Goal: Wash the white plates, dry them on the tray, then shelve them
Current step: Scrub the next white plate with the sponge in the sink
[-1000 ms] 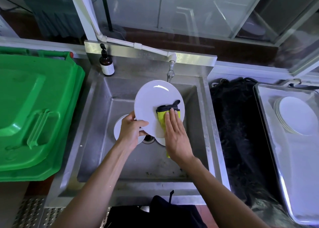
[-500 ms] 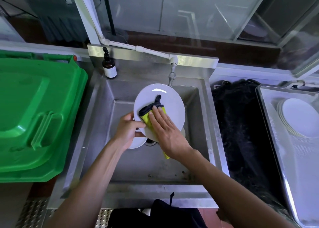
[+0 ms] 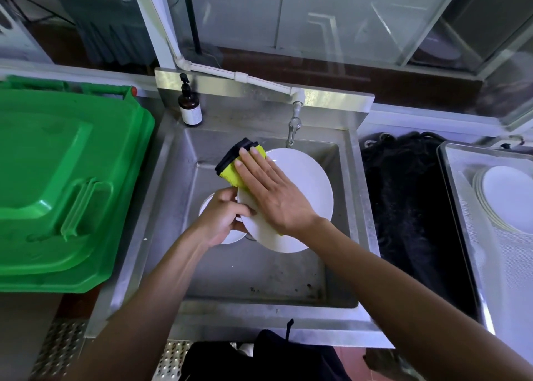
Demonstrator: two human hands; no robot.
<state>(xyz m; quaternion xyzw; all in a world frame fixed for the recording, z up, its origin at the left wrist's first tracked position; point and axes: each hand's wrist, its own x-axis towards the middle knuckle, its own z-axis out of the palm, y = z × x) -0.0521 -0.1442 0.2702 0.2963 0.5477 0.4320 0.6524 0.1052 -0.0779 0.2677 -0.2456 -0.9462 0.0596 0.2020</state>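
Note:
A white plate (image 3: 310,190) is held tilted over the steel sink (image 3: 184,161). My left hand (image 3: 223,217) grips its lower left rim. My right hand (image 3: 271,191) lies flat on the plate with straight fingers, pressing a yellow and black sponge cloth (image 3: 235,164) that sticks out past the plate's upper left rim. Another white plate (image 3: 206,206) lies on the sink floor, mostly hidden behind my left hand. A stack of white plates (image 3: 507,200) rests on the metal tray (image 3: 450,161) at the right.
A tap (image 3: 292,126) hangs over the sink's back, just above the held plate. A brown pump bottle (image 3: 189,108) stands at the sink's back left corner. A green bin lid (image 3: 57,178) fills the left side. A black mat (image 3: 409,207) lies between sink and tray.
My right hand has slid the sponge cloth from the plate's middle up and left to beyond its upper left rim. My left hand keeps its grip on the rim.

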